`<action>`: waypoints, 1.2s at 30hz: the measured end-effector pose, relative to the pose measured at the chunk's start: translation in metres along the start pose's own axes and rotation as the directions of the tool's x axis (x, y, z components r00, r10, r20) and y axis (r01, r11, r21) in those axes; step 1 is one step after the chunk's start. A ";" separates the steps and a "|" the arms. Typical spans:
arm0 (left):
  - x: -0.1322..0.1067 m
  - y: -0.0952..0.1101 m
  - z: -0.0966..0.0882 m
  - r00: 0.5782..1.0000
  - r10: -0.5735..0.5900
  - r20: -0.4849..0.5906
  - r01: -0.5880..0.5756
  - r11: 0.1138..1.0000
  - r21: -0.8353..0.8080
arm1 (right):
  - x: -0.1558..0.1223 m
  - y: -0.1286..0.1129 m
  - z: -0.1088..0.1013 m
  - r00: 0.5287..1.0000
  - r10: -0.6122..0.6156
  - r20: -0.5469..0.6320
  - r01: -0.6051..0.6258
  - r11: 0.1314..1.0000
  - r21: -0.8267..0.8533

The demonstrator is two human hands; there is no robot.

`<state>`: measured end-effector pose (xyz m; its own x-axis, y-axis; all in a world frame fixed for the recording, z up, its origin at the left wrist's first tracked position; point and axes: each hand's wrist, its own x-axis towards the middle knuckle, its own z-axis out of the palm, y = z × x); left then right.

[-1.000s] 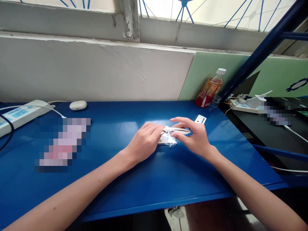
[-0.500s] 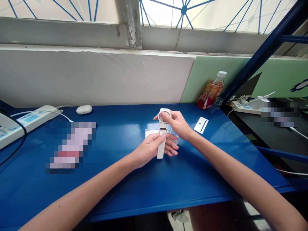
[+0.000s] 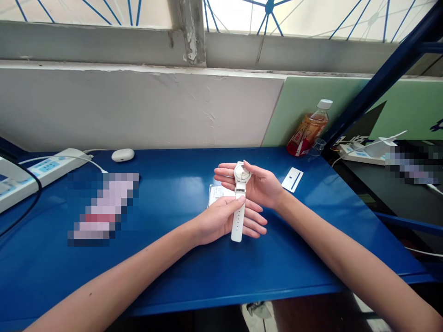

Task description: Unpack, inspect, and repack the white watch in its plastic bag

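Note:
A white wristwatch [image 3: 242, 173] with a round face and a pale strap is held lengthwise above the desk by both hands. My left hand [image 3: 221, 219] pinches the strap below the buckle with its thumb, the other fingers spread out behind it. My right hand [image 3: 261, 184] supports the face end across its fingers, its thumb at the edge of the face. The strap's free end, with a row of holes, hangs toward me. Under the hands lies a clear packet with a white label [image 3: 215, 191], partly hidden.
On the blue desk [image 3: 166, 272] are a white earphone case [image 3: 122, 155], a blurred-out phone-like object [image 3: 107, 207] on a cable, and a power strip [image 3: 51, 168]. To the right lie a white card [image 3: 292, 179] and a leaning drink bottle [image 3: 308, 129] near a blue metal post [image 3: 374, 87].
My right thumb has shifted off the watch face to its edge, and my right fingers have straightened out behind it. The watch and both hands sit slightly lower and further right in view.

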<state>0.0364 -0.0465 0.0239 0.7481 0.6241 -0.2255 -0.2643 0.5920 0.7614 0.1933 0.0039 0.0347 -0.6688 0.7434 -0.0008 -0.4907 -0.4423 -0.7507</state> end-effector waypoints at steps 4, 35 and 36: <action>0.000 -0.002 0.001 0.999 0.014 -0.047 -0.015 1.000 -0.011 | 0.000 0.000 0.001 1.000 0.002 0.002 -0.002 1.000 -0.028; -0.002 -0.001 -0.004 0.998 -0.023 -0.061 0.022 1.000 -0.020 | 0.003 -0.002 -0.001 0.998 0.041 -0.037 -0.045 0.995 -0.094; -0.002 -0.001 -0.004 0.998 -0.023 -0.064 0.022 1.000 -0.019 | 0.002 -0.002 -0.002 0.999 0.037 -0.025 -0.039 0.995 -0.089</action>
<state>0.0333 -0.0464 0.0210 0.7138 0.6414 -0.2812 -0.2596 0.6153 0.7444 0.1940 0.0074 0.0349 -0.6723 0.7389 -0.0446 -0.4129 -0.4242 -0.8060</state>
